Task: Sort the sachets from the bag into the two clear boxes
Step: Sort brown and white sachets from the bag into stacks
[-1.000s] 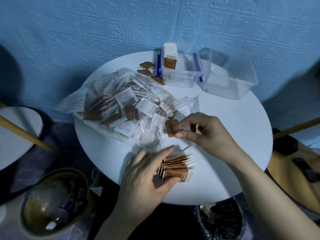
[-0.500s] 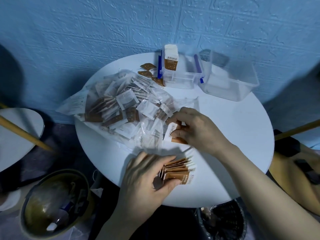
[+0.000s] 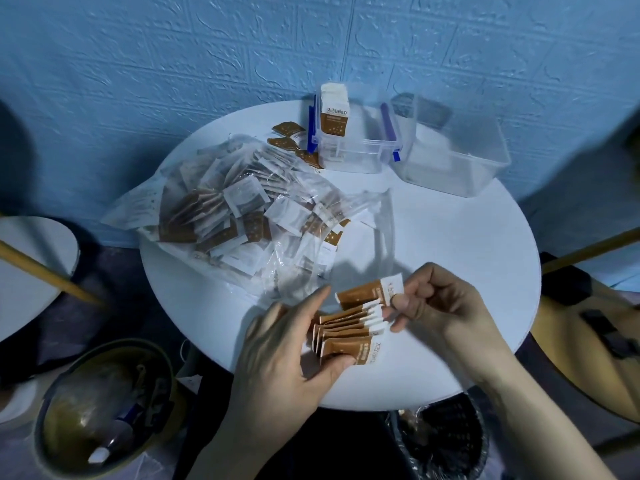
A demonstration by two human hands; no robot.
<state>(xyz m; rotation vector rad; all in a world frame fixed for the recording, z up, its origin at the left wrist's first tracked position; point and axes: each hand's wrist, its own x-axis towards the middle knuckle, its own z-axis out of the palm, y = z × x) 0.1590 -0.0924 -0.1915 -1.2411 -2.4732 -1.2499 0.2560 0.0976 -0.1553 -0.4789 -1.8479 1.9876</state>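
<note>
A clear plastic bag (image 3: pixel 242 216) full of brown and white sachets lies on the left of the round white table (image 3: pixel 450 265). My left hand (image 3: pixel 287 348) grips a fanned stack of brown sachets (image 3: pixel 346 336) near the table's front edge. My right hand (image 3: pixel 433 299) pinches one brown sachet (image 3: pixel 369 292) by its white end, right above that stack. At the back stand two clear boxes: one with blue clips (image 3: pixel 356 150) holding upright brown sachets (image 3: pixel 334 116), and a bare one (image 3: pixel 457 157) to its right.
A few loose brown sachets (image 3: pixel 287 136) lie behind the bag beside the clipped box. Below the table are a round bin with rubbish (image 3: pixel 104 410) on the left and a dark mesh bin (image 3: pixel 443 441). A second small table (image 3: pixel 31 271) stands far left.
My right hand has pulled one brown sachet out of the bag's mouth and carried it toward me, down to the stack in my left hand. The left hand kept its grip.
</note>
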